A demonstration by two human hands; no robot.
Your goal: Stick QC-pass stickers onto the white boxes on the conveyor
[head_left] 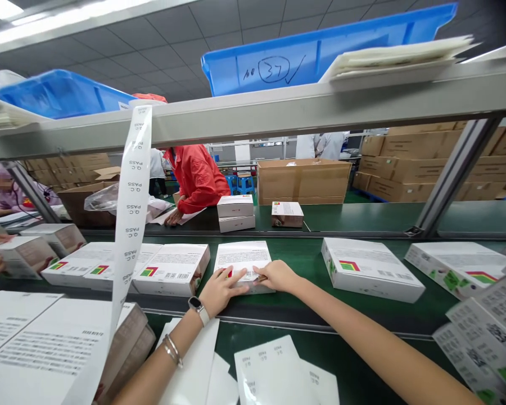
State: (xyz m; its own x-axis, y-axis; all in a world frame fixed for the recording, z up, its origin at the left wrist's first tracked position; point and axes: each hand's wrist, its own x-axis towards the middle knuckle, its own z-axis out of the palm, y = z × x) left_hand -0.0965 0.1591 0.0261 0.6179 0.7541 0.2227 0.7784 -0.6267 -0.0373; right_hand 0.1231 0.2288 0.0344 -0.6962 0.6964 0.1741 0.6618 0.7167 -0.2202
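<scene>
Midway along the green counter (303, 250), a white box (242, 252) lies flat, printed face up, beneath both hands. The left hand (223, 289), open with fingers spread, rests on its near part, seemingly to steady it. The right hand (278, 275) curls over the near right corner; whether it grips anything cannot be told. A sticker strip (132, 209) hangs from the shelf (278, 119), probably for easy reach.

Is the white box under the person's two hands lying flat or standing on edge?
Lying flat: the box rests on the green surface, wide printed face up.
</scene>
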